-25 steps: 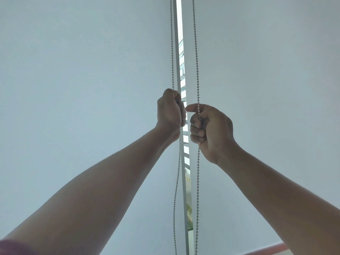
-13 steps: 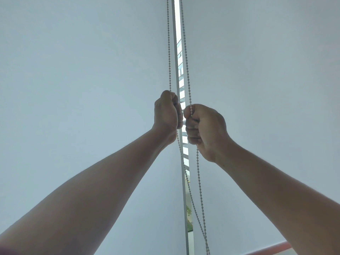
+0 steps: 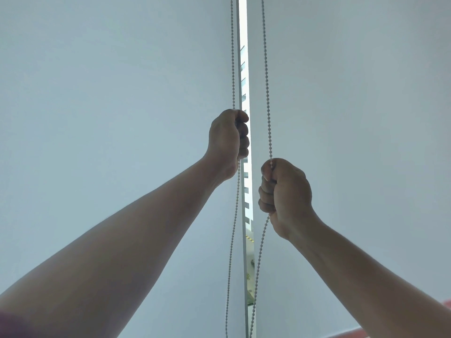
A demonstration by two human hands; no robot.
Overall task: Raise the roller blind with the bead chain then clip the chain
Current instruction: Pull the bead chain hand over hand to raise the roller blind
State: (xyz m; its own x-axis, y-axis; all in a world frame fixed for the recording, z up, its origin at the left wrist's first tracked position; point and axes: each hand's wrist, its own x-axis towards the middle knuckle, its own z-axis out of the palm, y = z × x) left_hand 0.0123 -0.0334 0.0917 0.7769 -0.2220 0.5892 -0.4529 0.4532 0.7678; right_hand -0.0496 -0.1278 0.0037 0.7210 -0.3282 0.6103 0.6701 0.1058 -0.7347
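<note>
Two pale grey roller blinds fill the view, the left blind point(image 3: 109, 118) and the right blind point(image 3: 353, 106), with a narrow bright gap between them. A white bead chain hangs in two strands in front of the gap. My left hand point(image 3: 228, 142) is fisted around the left strand point(image 3: 233, 69). Lower down, my right hand point(image 3: 284, 191) is fisted around the right strand point(image 3: 267, 81). Both strands run on below the hands and out of the bottom of the frame. No chain clip is in view.
A thin grey window post point(image 3: 240, 57) runs up along the gap. Through the gap I see slices of a building and some greenery outside. A red strip point(image 3: 351, 334) shows at the bottom right corner.
My right hand has dropped lower along the right strand while my left hand stays at about the same height. The two strands now hang further apart.
</note>
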